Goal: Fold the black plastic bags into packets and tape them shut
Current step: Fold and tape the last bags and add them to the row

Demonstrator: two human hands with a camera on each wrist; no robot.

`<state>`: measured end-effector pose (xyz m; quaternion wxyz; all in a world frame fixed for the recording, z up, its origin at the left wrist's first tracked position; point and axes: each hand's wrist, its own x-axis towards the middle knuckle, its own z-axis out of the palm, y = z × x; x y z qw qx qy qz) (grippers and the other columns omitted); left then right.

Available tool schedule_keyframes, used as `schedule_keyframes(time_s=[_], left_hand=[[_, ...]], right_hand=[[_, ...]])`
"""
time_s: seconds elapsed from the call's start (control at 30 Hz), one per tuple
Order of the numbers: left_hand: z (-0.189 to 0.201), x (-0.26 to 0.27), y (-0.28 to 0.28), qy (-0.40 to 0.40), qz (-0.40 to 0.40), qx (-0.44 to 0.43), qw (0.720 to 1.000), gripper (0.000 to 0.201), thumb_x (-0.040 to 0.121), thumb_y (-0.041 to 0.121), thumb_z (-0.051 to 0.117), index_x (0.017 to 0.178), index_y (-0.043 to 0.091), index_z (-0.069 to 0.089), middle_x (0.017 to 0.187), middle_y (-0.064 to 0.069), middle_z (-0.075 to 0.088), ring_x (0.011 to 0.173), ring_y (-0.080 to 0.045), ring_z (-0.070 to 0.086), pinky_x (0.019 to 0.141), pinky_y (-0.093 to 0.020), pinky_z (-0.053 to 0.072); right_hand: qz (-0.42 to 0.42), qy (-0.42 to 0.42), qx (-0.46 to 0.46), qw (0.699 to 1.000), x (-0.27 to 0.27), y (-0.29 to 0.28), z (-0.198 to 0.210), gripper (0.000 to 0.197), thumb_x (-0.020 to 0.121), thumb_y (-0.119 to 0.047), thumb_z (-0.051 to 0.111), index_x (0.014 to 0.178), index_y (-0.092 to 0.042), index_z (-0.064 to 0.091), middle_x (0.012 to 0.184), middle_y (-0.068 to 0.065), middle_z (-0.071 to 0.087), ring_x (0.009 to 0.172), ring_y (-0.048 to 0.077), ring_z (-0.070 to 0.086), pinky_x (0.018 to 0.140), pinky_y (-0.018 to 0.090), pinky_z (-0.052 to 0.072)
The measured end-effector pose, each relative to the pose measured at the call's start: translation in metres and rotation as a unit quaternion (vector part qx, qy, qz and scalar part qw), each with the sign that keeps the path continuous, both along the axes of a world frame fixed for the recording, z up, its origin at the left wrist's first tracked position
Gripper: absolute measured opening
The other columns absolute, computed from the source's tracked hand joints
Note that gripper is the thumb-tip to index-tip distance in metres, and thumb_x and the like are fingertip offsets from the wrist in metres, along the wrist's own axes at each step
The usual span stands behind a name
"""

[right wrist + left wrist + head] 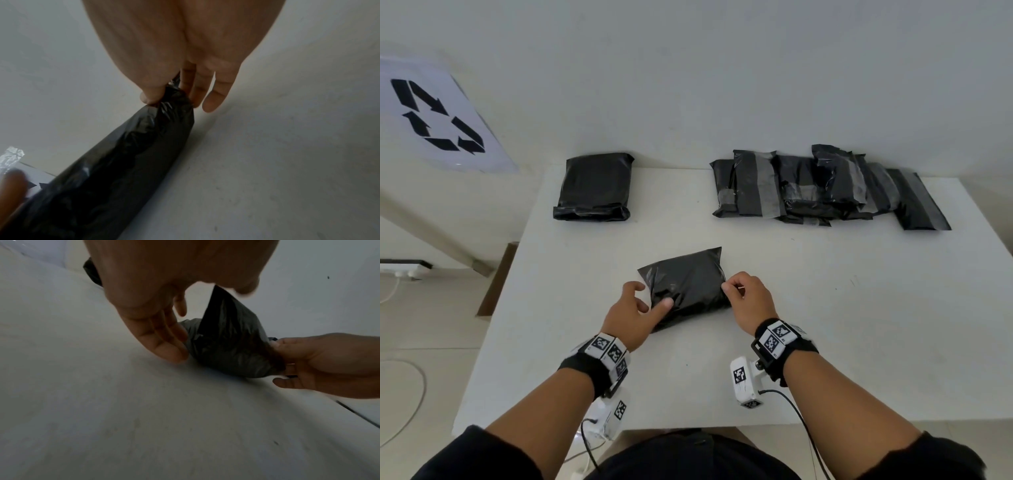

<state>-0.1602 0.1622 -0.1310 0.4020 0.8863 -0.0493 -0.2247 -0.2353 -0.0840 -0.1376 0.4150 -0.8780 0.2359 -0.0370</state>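
Note:
A crumpled black plastic bag (688,287) lies slanted on the white table (842,325), just in front of me. My right hand (726,286) pinches its bunched right end between thumb and fingers, which the right wrist view shows close up: right hand (166,95), bag (123,162). My left hand (650,297) is at the bag's left end, thumb lying over the plastic. In the left wrist view its fingers (164,347) point down, fairly straight, touching the edge of the bag (226,345) without closing round it.
A folded black stack (594,186) lies at the table's back left. A pile of several taped black packets (825,188) lies at the back right. A white sheet with a recycling symbol (438,116) is off to the left, above a power strip (404,269).

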Motion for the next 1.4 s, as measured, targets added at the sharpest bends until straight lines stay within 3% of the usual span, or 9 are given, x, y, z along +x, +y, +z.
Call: schedule_keyframes(time_s=[0.23,0.37,0.5,0.6,0.8,0.93,1.03,1.17,1.4], left_hand=[[-0.001,0.004,0.017,0.062,-0.063,-0.120,0.989,0.057,0.067,0.036,0.086,0.116,0.032,0.056,0.101,0.005,0.064,0.088,-0.014,0.065,0.077,-0.027,0.053],[-0.010,0.010,0.022,0.067,-0.025,-0.143,0.987,0.020,0.085,0.010,0.074,0.099,0.020,0.066,0.086,0.000,0.074,0.077,-0.012,0.068,0.080,-0.034,0.055],[-0.013,0.012,0.017,0.036,0.025,-0.141,0.989,0.008,0.090,0.004,0.065,0.088,0.012,0.065,0.072,-0.002,0.071,0.068,-0.015,0.063,0.065,-0.019,0.051],[-0.015,0.016,0.011,0.041,0.081,-0.166,0.982,0.013,0.092,0.001,0.061,0.085,0.012,0.061,0.072,-0.009,0.066,0.068,-0.023,0.062,0.074,-0.038,0.057],[-0.013,0.022,0.012,0.030,0.089,-0.131,0.987,0.012,0.095,0.010,0.058,0.089,0.021,0.059,0.076,-0.009,0.069,0.070,-0.028,0.066,0.077,-0.046,0.058],[0.001,0.016,0.006,-0.126,0.069,-0.046,0.989,0.023,0.092,0.015,0.058,0.111,0.026,0.054,0.093,0.006,0.063,0.079,-0.014,0.060,0.074,-0.033,0.049],[0.017,0.015,-0.009,-0.346,-0.084,-0.031,0.934,0.021,0.087,0.020,0.060,0.108,0.018,0.062,0.093,0.003,0.060,0.083,-0.018,0.056,0.073,-0.033,0.046],[0.010,0.012,-0.032,-0.354,-0.337,0.024,0.872,0.019,0.087,0.026,0.059,0.103,0.019,0.067,0.092,0.000,0.059,0.082,-0.023,0.055,0.072,-0.037,0.050],[-0.002,0.011,-0.046,-0.317,-0.305,0.045,0.897,0.026,0.079,0.007,0.073,0.102,0.018,0.067,0.099,-0.002,0.057,0.085,-0.027,0.052,0.076,-0.039,0.050]], right_hand=[[-0.014,0.026,0.021,0.999,0.001,0.000,-0.004,0.017,0.098,-0.033,0.057,0.086,-0.021,0.057,0.076,-0.005,0.062,0.066,0.007,0.053,0.059,0.017,0.039],[-0.025,0.036,0.028,0.999,-0.001,0.000,-0.005,0.015,0.097,-0.033,0.057,0.087,-0.021,0.058,0.077,-0.007,0.062,0.070,0.009,0.055,0.061,0.017,0.039],[-0.034,0.044,0.037,0.998,0.000,-0.001,-0.008,0.015,0.096,-0.032,0.059,0.083,-0.023,0.058,0.078,-0.009,0.062,0.075,0.015,0.058,0.067,0.025,0.049],[-0.047,0.044,0.064,0.996,0.000,0.001,-0.011,0.016,0.095,-0.030,0.060,0.081,-0.023,0.059,0.076,-0.008,0.062,0.075,0.018,0.062,0.072,0.046,0.059],[-0.043,0.043,0.093,0.994,-0.003,0.006,-0.009,0.015,0.094,-0.032,0.062,0.083,-0.022,0.062,0.077,-0.005,0.063,0.078,0.022,0.063,0.072,0.048,0.059],[-0.056,0.044,0.097,0.993,-0.002,0.009,-0.007,0.016,0.093,-0.035,0.063,0.082,-0.023,0.062,0.076,-0.005,0.063,0.077,0.022,0.064,0.070,0.047,0.060],[-0.065,0.040,0.105,0.992,-0.002,0.010,-0.006,0.016,0.092,-0.036,0.063,0.082,-0.024,0.061,0.078,-0.003,0.064,0.078,0.023,0.065,0.071,0.047,0.060],[-0.075,0.038,0.111,0.990,-0.004,0.010,-0.005,0.016,0.091,-0.037,0.063,0.079,-0.027,0.061,0.079,-0.003,0.065,0.078,0.022,0.065,0.071,0.047,0.060],[-0.108,0.026,0.087,0.990,-0.018,-0.001,0.000,0.010,0.094,-0.031,0.058,0.086,-0.028,0.063,0.078,-0.010,0.066,0.072,0.012,0.063,0.069,0.032,0.056]])
